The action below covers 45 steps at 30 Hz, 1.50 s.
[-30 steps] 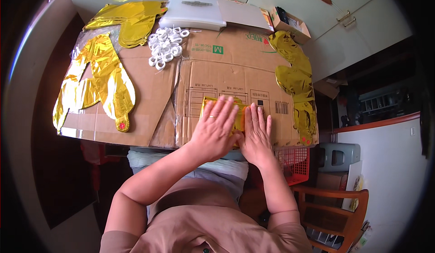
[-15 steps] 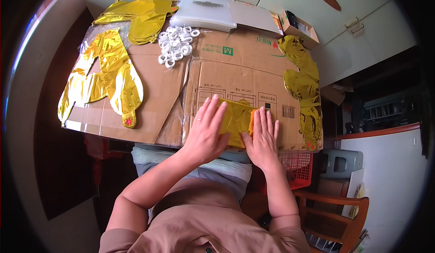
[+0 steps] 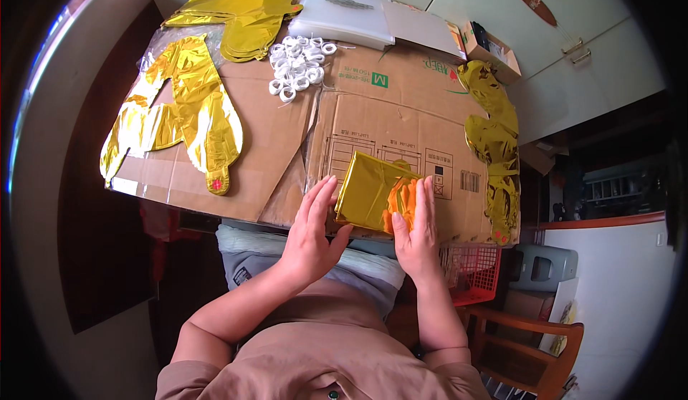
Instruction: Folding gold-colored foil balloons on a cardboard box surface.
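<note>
A folded packet of shiny gold foil [image 3: 367, 191] lies on the cardboard near its front edge. My left hand [image 3: 312, 232] is open at the packet's left edge, its fingers stretched forward and its thumb apart. On the other side, my right hand [image 3: 418, 229] stands on edge along the packet's right border, open, with straight fingers and the thumb held out over the foil. An orange reflection of that hand's fingers shows in the foil. Whether the left fingertips touch the packet, I cannot tell.
Flat gold foil balloons lie at the left [image 3: 175, 106], the far left [image 3: 247, 20] and the right [image 3: 494, 146]. Small coils of white ribbon [image 3: 297, 67] are heaped at the back, near a clear plastic stack [image 3: 337, 17]. A small box [image 3: 494, 49] stands back right; a wooden chair [image 3: 537, 328] is lower right.
Both hands have come off the top of the packet to its sides, baring more of the foil. The packet now sits slightly tilted. The whole view has shifted a little.
</note>
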{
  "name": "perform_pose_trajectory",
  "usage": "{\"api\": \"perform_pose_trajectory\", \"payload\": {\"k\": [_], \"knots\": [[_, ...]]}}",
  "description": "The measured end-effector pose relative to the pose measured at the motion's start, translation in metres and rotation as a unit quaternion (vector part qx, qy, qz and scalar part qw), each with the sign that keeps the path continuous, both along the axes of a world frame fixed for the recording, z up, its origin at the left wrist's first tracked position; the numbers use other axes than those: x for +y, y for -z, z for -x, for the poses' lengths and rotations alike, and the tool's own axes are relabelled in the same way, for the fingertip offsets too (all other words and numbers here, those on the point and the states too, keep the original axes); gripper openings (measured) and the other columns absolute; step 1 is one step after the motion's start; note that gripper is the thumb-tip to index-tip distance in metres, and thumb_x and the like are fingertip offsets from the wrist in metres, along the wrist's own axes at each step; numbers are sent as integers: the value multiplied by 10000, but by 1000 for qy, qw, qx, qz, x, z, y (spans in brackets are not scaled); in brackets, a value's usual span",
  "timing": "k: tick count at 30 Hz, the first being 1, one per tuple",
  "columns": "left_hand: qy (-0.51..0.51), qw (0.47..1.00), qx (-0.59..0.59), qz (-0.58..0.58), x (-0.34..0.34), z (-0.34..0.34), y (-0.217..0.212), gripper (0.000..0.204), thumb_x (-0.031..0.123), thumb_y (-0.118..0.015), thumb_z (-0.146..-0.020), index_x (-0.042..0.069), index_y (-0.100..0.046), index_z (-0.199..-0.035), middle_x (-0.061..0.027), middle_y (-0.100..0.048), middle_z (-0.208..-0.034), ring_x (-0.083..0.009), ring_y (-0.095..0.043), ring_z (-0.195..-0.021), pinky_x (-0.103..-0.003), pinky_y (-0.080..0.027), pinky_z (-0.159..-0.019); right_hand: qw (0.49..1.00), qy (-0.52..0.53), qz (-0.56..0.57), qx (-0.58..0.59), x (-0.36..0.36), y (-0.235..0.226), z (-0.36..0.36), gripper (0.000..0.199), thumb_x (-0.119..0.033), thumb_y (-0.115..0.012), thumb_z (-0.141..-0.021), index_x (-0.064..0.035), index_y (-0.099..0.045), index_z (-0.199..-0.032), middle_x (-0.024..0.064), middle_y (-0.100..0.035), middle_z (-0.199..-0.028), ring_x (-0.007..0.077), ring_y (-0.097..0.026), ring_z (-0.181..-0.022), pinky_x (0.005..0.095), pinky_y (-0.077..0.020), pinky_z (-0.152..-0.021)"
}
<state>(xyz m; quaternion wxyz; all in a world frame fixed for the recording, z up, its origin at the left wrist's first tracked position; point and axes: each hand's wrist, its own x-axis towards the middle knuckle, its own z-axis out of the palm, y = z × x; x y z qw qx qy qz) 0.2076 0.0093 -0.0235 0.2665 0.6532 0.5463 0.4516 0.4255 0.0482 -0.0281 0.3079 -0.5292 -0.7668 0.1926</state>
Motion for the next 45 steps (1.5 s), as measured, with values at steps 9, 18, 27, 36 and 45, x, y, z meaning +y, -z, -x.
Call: {"api": "perform_pose_trajectory", "payload": {"k": [9,18,27,36,45], "knots": [[-17,994,107,4,-4,8,-5,849,60,-777,-786,11,-340,-1512,-200,-528,-1377,-355,-525,-1252,-430,-417,-1035,1000,-7,18,-15,0,-2,5,657,-165,-558,-1009,26,-236,-1550,323,-193,-1600,470,-248,-1479,480,-310,-1185],[-49,978,201,-19,-2,7,-11,823,166,-776,-793,26,-379,-1500,-162,-611,-1262,-363,-473,-1320,-520,-298,-1123,1000,-1,25,-15,0,-5,8,630,-142,-556,-1005,25,-267,-1539,315,-204,-1600,463,-259,-1477,485,-319,-1179],[-38,968,247,-35,-4,3,-8,697,192,-758,-815,61,-474,-1438,-118,-633,-1163,-338,-524,-1249,-555,-274,-1143,1000,0,-9,-22,1,1,13,578,-87,-551,-993,5,-334,-1521,259,-268,-1602,418,-330,-1460,451,-351,-1167],[-44,964,253,-66,-1,9,-10,365,171,-732,-835,87,-660,-1183,-96,-595,-1124,-320,-542,-1147,-534,-354,-1078,998,-9,17,-61,0,6,12,581,-43,-537,-967,21,-341,-1511,271,-224,-1606,454,-230,-1488,500,-254,-1213],[-25,964,246,-94,15,11,4,273,123,-723,-842,100,-665,-1108,-42,-582,-820,-253,-549,-810,-407,-403,-767,995,-7,9,-102,0,6,14,553,-51,-531,-967,41,-371,-1488,276,-251,-1594,473,-243,-1476,513,-251,-1213]]}}
